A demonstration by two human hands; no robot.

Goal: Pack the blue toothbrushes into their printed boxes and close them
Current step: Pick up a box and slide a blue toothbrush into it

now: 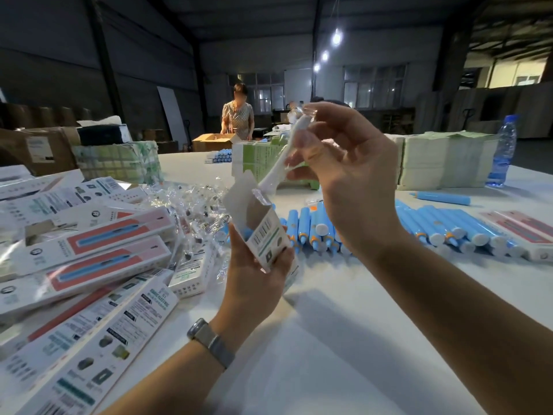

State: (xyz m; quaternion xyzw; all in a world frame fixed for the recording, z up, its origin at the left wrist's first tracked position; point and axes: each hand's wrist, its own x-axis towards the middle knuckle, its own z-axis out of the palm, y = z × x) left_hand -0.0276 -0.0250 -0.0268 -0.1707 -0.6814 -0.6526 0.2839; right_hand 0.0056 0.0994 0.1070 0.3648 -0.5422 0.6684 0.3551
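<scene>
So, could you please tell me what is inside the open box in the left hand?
Something blue shows inside the box mouth. How far it reaches is hidden by the walls.

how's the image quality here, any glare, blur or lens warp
Head view: dim hall, bare ceiling bulbs bloom into glare; wide-angle warp bows the printed boxes at the left edge; right hand and its wrapped white brush head look soft; the arms cast soft shadows on the white table.
</scene>
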